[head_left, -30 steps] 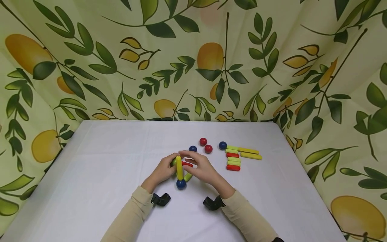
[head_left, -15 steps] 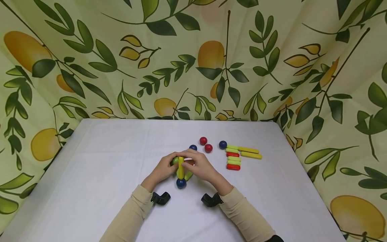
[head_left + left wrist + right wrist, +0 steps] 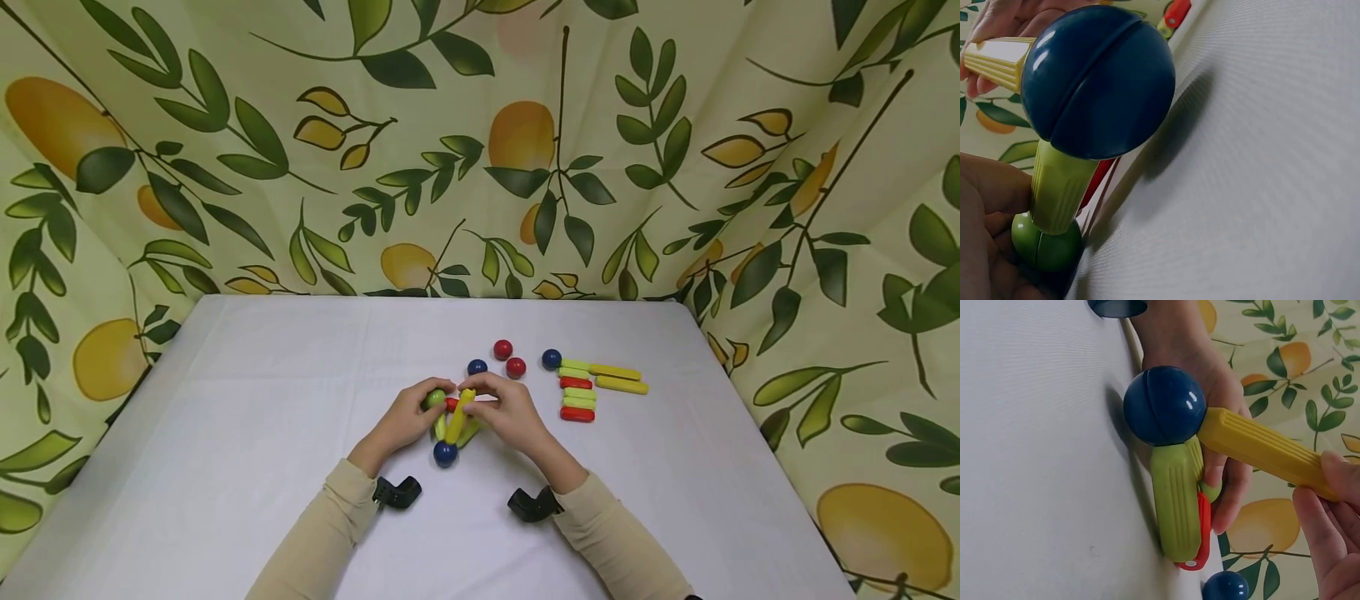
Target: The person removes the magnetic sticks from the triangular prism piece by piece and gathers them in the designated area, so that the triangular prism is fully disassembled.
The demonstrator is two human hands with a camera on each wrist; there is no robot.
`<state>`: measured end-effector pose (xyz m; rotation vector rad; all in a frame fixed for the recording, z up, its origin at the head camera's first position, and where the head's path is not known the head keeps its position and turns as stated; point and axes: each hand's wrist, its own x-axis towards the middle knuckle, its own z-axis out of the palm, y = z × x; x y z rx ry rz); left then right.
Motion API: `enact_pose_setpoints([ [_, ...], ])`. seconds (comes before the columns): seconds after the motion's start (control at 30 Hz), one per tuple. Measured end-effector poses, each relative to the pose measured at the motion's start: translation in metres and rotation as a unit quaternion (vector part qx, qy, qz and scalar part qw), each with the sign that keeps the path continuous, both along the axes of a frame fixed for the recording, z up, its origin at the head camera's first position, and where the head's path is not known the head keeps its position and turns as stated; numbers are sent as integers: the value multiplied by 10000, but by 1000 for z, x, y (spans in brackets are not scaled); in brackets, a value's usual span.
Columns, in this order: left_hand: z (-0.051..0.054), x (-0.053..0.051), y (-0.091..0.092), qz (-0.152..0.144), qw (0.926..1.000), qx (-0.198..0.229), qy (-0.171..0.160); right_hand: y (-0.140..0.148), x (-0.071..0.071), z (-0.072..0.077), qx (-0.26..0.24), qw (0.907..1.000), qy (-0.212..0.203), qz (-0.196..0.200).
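A toy frame of sticks and balls stands at the table's middle. Its near corner is a blue ball (image 3: 446, 454), from which two lime sticks (image 3: 1177, 506) and a yellow stick (image 3: 459, 421) branch. My right hand (image 3: 513, 417) pinches the free upper end of the yellow stick between thumb and fingers; the stick leans up and to the right. My left hand (image 3: 401, 419) holds the frame's left corner, with fingers around the green ball (image 3: 434, 398) and the end of one lime stick. A red stick (image 3: 1204, 528) lies at the frame's far side, partly hidden by the hands.
Beyond the hands lie a loose blue ball (image 3: 477, 367) and two red balls (image 3: 503, 349). To the right, another blue ball (image 3: 552, 359) touches a row of lime and red sticks (image 3: 577, 414) with two yellow sticks (image 3: 622, 387) beside it. A patterned cloth (image 3: 450, 192) hangs behind the table.
My right hand has closed its fingers on the yellow stick's top and drawn it to the right, so the stick now leans. The left hand stays nearly in place.
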<state>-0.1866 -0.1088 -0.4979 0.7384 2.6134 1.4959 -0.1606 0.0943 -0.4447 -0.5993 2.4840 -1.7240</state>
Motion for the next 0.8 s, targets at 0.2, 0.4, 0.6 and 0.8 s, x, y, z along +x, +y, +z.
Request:
enact_pose_setpoints([
  [0.2,0,1,1,-9,9999,-8,-166,3,1,1,-326,9980,-142,-513],
  [0.4,0,0,1,-7,9998,-55,-214,26,-5,8,-952,9877,-246,-1217],
  [0.6,-2,-1,0,44,9999,-24,-138,72,-8,5,-1404,9682,-310,-2047],
  [0.8,-3,-1,0,12,9999,38,-165,127,-8,-16,-1428,9584,116,-2468],
])
